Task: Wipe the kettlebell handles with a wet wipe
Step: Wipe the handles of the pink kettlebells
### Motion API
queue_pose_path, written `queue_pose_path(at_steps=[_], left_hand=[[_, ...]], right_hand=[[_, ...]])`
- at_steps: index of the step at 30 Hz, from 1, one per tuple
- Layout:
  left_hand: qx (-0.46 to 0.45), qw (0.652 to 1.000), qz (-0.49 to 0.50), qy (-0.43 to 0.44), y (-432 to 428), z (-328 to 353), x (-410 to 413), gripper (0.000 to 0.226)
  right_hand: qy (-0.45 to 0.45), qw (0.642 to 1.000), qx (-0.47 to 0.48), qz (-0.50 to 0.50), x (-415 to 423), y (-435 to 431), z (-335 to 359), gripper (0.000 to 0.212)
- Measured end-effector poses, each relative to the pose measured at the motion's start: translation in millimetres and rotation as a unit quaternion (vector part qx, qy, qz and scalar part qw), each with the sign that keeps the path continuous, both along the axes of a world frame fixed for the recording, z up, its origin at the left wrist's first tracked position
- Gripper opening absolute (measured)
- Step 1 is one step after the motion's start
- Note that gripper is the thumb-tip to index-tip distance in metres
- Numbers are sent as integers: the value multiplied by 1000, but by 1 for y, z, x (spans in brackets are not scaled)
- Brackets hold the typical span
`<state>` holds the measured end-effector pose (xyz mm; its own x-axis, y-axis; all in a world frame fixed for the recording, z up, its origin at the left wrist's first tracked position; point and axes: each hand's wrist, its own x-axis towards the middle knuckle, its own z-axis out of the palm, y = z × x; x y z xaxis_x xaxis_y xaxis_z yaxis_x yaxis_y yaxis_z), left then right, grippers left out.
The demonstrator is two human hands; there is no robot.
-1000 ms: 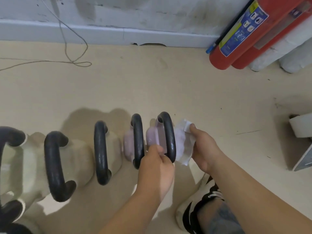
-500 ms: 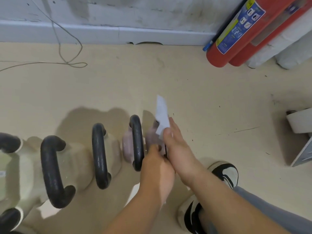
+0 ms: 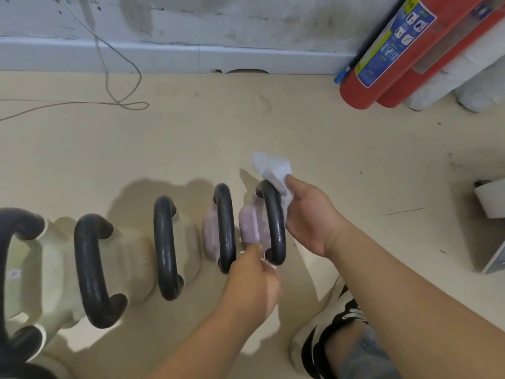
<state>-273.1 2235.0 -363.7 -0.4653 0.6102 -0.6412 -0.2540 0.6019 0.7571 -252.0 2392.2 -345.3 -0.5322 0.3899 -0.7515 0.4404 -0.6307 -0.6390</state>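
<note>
Head view: right grip (image 3: 308, 214) pinches the wet wipe (image 3: 273, 166) against the handle (image 3: 276, 222) at its far end; best wrap it round, then slide nearward. Left grip (image 3: 254, 285): cannot tell.

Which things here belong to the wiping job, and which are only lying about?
Job: wet wipe, right hand holding it, rightmost kettlebell handle, other kettlebell handles.
Lying about: fire extinguishers, cable, white box at the right edge.

beige floor (image 3: 273, 127) | kettlebells (image 3: 164, 242) in row | loose wire (image 3: 123, 102) | red extinguishers (image 3: 360, 88) by wall (image 3: 246, 23) | shoe (image 3: 314, 340)
</note>
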Motion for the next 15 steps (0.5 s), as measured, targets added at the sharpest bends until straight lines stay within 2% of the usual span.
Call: queue_pose_path(at_steps=[2, 5, 7, 11, 15], left_hand=[[6, 1000, 0, -1, 2, -4, -2, 19], [11, 1000, 23, -13, 4, -13, 3, 16], [3, 1000, 28, -5, 5, -16, 7, 14], [18, 999, 46, 18, 3, -14, 14, 12], [16, 999, 18, 22, 5, -8, 9, 20]], right_hand=[[21, 998, -44, -47, 4, 1, 4, 57], [46, 996, -67, -35, 17, -8, 4, 60], [-5, 999, -26, -30, 22, -17, -1, 56], [-99, 986, 126, 50, 12, -31, -4, 32], [-55, 997, 56, -21, -17, -11, 8, 38]])
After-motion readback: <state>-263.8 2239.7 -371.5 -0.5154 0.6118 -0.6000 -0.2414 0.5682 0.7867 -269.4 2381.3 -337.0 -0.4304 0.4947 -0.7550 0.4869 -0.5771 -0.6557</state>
